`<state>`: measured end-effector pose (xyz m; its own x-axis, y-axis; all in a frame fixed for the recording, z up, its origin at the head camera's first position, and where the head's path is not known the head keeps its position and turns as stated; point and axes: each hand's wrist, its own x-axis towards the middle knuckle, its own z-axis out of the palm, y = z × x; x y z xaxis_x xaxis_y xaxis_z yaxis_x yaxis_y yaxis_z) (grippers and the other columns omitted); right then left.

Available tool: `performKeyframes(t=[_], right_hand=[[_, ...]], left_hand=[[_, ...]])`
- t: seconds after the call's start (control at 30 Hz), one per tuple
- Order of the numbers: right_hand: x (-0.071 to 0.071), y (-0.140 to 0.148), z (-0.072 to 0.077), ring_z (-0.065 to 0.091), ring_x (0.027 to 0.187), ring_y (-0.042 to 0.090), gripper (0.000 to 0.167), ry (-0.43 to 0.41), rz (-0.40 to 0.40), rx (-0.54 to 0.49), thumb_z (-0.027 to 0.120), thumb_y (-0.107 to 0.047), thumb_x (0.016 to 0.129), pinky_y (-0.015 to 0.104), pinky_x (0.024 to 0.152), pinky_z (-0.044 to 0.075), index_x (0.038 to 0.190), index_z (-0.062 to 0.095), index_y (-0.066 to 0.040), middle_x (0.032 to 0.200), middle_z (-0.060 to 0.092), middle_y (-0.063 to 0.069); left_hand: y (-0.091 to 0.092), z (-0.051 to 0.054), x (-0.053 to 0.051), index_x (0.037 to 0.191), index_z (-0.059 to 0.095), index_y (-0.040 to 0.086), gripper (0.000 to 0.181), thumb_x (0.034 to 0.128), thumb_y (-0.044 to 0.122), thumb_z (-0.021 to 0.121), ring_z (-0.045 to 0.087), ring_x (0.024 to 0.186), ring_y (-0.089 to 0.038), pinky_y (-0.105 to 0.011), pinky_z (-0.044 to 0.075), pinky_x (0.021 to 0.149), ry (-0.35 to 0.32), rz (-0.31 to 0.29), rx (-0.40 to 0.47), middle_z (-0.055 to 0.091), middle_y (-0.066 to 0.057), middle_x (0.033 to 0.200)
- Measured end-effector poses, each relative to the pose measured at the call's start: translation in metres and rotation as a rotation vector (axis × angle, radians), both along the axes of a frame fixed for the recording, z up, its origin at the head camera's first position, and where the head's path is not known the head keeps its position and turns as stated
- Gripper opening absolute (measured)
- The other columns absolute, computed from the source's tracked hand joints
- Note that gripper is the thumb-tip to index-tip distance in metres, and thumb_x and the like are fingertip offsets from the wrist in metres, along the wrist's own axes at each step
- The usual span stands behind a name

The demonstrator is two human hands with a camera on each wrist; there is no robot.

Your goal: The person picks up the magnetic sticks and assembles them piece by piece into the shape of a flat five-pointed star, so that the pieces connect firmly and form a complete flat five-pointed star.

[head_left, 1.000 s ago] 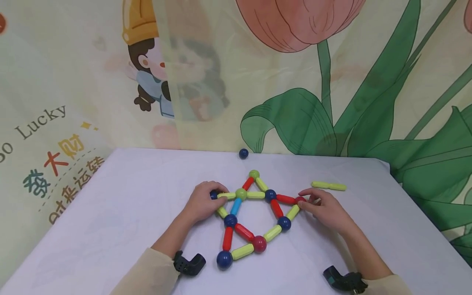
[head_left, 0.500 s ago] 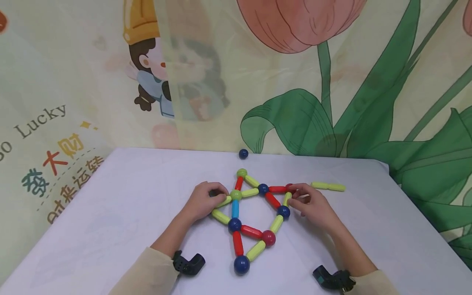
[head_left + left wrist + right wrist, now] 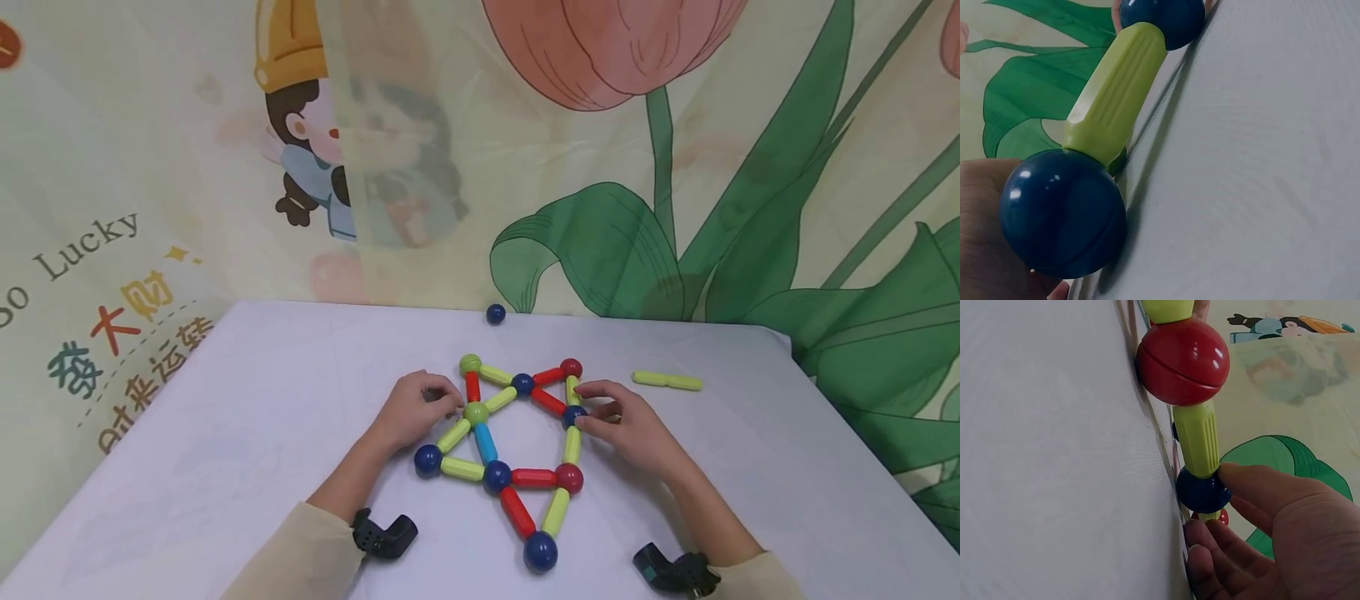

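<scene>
A flat frame of magnetic rods and balls lies on the white table: a ring with several triangles round it. Beside its light green ball (image 3: 476, 413), my left hand (image 3: 416, 410) rests with fingers loosely bent, holding nothing that I can see. The left blue ball (image 3: 428, 461) sits just below that hand; in the left wrist view, a blue ball (image 3: 1063, 212) partly covers the hand. With its thumb my right hand (image 3: 626, 421) touches the right-hand blue ball (image 3: 574, 417). Its index finger reaches the yellow-green rod (image 3: 572, 389) under the upper red ball (image 3: 572, 367).
A loose blue ball (image 3: 496, 314) lies at the table's far edge. To the right of the frame are yellow-green rods (image 3: 667, 381) joined end to end. A printed cloth (image 3: 420, 275) hangs behind the white table (image 3: 300, 350).
The whole frame has turned counterclockwise on the table. My right hand has shifted left, from the red ball to the blue ball beside it. My left hand no longer covers the left blue ball.
</scene>
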<state>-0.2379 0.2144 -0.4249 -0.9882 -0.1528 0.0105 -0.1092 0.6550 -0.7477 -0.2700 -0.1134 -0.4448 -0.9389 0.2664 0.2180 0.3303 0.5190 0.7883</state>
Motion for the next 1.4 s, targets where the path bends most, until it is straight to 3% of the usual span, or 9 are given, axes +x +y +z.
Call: performKeyframes(t=[0.13,0.3,0.43,0.57,0.73,0.87,1.03,1.2,1.4], right_hand=[[0.0,-0.002,-0.002,0.064,0.103,0.024,0.045,0.013,-0.024,0.011,0.077,-0.02,0.093,0.034,0.085,0.059,0.134,0.063,-0.011,0.126,0.065,0.013],[0.0,-0.002,-0.002,0.064,0.099,0.022,0.036,0.024,-0.024,0.016,0.076,-0.018,0.093,0.031,0.082,0.057,0.127,0.067,-0.01,0.119,0.068,0.011],[0.001,-0.002,-0.002,0.063,0.099,0.022,0.034,0.021,-0.028,0.017,0.076,-0.018,0.093,0.031,0.081,0.057,0.125,0.069,-0.01,0.12,0.069,0.011],[0.0,-0.003,-0.002,0.064,0.099,0.023,0.034,0.017,-0.037,0.02,0.076,-0.018,0.094,0.03,0.081,0.057,0.126,0.069,-0.01,0.12,0.069,0.011],[-0.005,-0.006,-0.002,0.062,0.097,0.022,0.035,0.02,-0.064,0.048,0.077,-0.023,0.093,0.027,0.077,0.055,0.125,0.068,-0.013,0.111,0.069,0.009],[-0.009,-0.01,-0.002,0.059,0.091,0.021,0.036,0.018,-0.077,0.063,0.077,-0.025,0.094,0.028,0.073,0.053,0.126,0.068,-0.011,0.101,0.067,0.008],[-0.014,-0.013,-0.001,0.061,0.085,0.02,0.037,0.007,-0.084,0.052,0.075,-0.022,0.095,0.028,0.072,0.053,0.129,0.066,-0.01,0.097,0.068,0.007],[-0.018,-0.013,-0.001,0.064,0.083,0.019,0.038,0.018,-0.078,0.033,0.074,-0.022,0.096,0.028,0.073,0.054,0.13,0.065,-0.009,0.098,0.071,0.007],[-0.021,-0.013,-0.001,0.063,0.085,0.019,0.038,0.005,-0.058,0.026,0.073,-0.023,0.096,0.028,0.073,0.054,0.131,0.065,-0.009,0.1,0.072,0.007]], left_hand=[[0.002,-0.003,0.001,0.115,0.075,0.013,0.027,0.0915,0.01,0.063,0.063,0.109,-0.023,-0.045,0.051,0.102,0.045,0.045,-0.01,0.071,-0.004,0.114],[0.004,-0.002,0.001,0.132,0.071,0.018,0.043,0.0897,0.014,0.062,0.052,0.136,-0.034,-0.06,0.041,0.113,0.069,0.025,-0.104,0.058,-0.011,0.143],[0.006,-0.001,0.001,0.128,0.075,0.021,0.041,0.0898,0.012,0.06,0.052,0.134,-0.034,-0.059,0.042,0.111,0.087,0.007,-0.124,0.054,-0.013,0.146],[0.007,0.001,0.002,0.118,0.079,0.023,0.035,0.0899,0.013,0.062,0.048,0.136,-0.033,-0.059,0.043,0.11,0.07,0.025,-0.093,0.046,-0.01,0.153],[0.007,0.003,0.002,0.104,0.079,0.022,0.023,0.0904,0.013,0.062,0.033,0.151,-0.036,-0.066,0.032,0.118,0.013,0.024,-0.026,0.035,-0.005,0.165],[0.006,0.002,0.0,0.11,0.074,0.019,0.024,0.0908,0.011,0.062,0.04,0.148,-0.036,-0.062,0.033,0.119,0.009,0.03,-0.02,0.042,-0.008,0.159],[0.006,-0.001,-0.001,0.126,0.069,0.017,0.035,0.0912,0.013,0.062,0.057,0.121,-0.028,-0.048,0.05,0.106,0.039,0.108,-0.022,0.056,-0.009,0.134],[0.006,0.0,0.0,0.113,0.074,0.017,0.025,0.09,0.016,0.066,0.056,0.107,-0.023,-0.039,0.05,0.096,0.021,0.135,-0.027,0.057,-0.006,0.118],[0.005,-0.003,-0.002,0.112,0.074,0.018,0.024,0.0893,0.017,0.066,0.057,0.108,-0.024,-0.041,0.05,0.098,0.019,0.135,-0.046,0.062,-0.004,0.118]])
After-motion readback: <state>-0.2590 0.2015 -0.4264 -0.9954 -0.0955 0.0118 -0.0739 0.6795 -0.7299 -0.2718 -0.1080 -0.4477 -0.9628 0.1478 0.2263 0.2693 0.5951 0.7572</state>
